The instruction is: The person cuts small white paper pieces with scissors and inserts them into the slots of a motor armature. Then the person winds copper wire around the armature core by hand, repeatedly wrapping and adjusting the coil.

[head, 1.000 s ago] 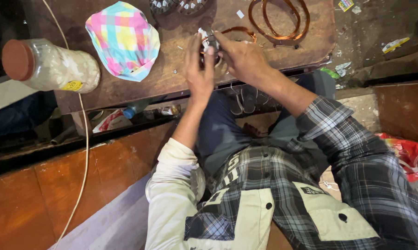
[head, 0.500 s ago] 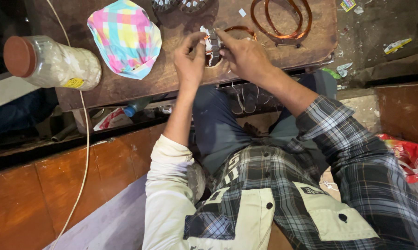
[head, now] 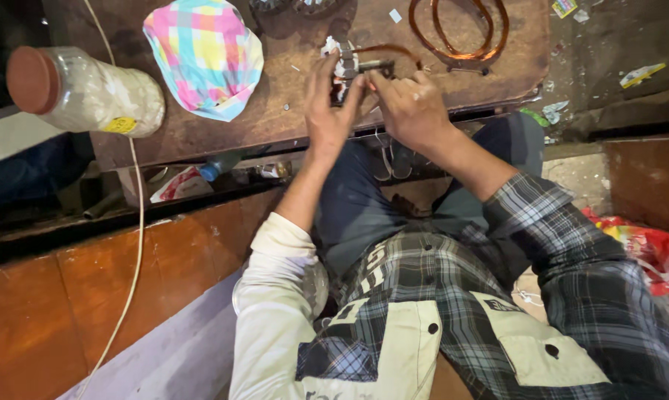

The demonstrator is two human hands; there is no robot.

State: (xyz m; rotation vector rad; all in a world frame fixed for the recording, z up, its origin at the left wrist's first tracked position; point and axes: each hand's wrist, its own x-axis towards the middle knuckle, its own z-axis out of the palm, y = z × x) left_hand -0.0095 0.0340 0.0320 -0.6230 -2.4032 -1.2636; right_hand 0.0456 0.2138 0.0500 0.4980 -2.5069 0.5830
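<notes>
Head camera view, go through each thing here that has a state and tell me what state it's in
Left hand: gripping the small metal part.
Right hand: closed, fingertips on the same part.
Small metal part: held between both hands over the board.
Plastic jar: lying on its side, brown lid on.
Checked cloth: crumpled, resting on the wooden board.
Copper wire coil: looped, lying flat on the board.

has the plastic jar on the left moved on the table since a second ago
No. The plastic jar keeps its spot beside the checked cloth on the table; its small shift in the picture matches the cloth's, so the camera moved.
</notes>
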